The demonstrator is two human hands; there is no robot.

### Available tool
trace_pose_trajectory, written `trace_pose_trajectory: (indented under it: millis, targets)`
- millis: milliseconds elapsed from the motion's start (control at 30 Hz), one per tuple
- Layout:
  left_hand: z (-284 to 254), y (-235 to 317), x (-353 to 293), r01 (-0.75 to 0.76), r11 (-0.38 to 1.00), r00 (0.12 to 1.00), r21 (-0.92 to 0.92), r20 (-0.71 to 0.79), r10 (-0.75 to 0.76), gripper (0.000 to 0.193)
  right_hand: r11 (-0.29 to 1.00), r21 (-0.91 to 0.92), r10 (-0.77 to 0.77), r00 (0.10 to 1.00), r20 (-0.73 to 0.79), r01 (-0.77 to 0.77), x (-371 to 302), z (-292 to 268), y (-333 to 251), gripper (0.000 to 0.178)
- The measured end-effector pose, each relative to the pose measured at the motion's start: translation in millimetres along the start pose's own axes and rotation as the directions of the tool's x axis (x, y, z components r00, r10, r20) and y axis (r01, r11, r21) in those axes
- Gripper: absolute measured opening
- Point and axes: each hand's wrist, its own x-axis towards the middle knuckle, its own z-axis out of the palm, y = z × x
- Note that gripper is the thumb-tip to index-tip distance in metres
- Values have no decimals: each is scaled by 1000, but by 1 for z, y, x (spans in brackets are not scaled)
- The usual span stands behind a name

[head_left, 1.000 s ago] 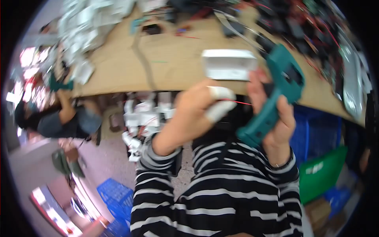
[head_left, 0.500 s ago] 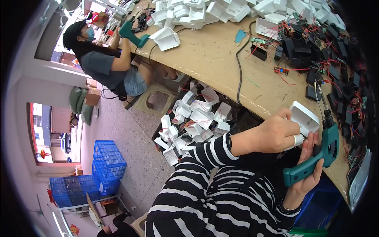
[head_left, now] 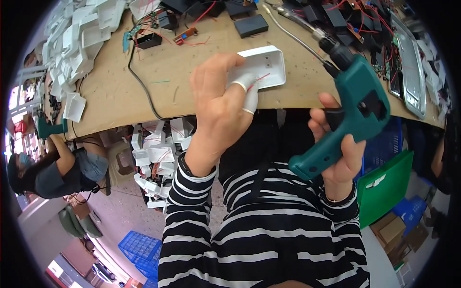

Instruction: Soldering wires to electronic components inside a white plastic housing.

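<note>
A shallow white plastic case lies at the table's near edge, its hollow side up. My left hand is at its left side, white finger covers on two fingertips. Those fingertips are pinched together inside the case, and a thin red wire sticks out from them. My right hand grips the handle of a green soldering gun, fingers around it near the black trigger. The gun's metal tip and a thin curved feed tube point to the far left, over the table, apart from the case.
Black boxes with red wires and circuit boards crowd the table's far side. White cases are heaped at far left, with more in a bin below the edge. A black cable crosses the table. A co-worker sits at left.
The view has swung round to the right. My left fingers now reach inside the white case with the red wire showing. The soldering gun in my right hand stands farther from the case.
</note>
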Motion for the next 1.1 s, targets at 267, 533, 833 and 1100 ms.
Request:
trace_pose_trajectory:
  millis: [267, 533, 833, 1100]
  targets:
    - [3, 10, 4, -6, 990, 998, 138, 70, -4, 12, 964, -265, -77, 986, -151, 35, -50, -4, -23, 75]
    - [3, 11, 9, -22, 968, 994, 249, 108, -5, 10, 883, -465, -67, 966, -249, -58, -76, -9, -29, 73]
    - [5, 13, 11, -15, 968, 995, 252, 101, -11, 9, 869, -492, -45, 979, -196, -59, -77, -13, -23, 70]
    - [5, 20, 15, 12, 957, 988, 291, 143, -56, 11, 848, -526, -29, 987, -159, -60, -71, -16, -23, 71]
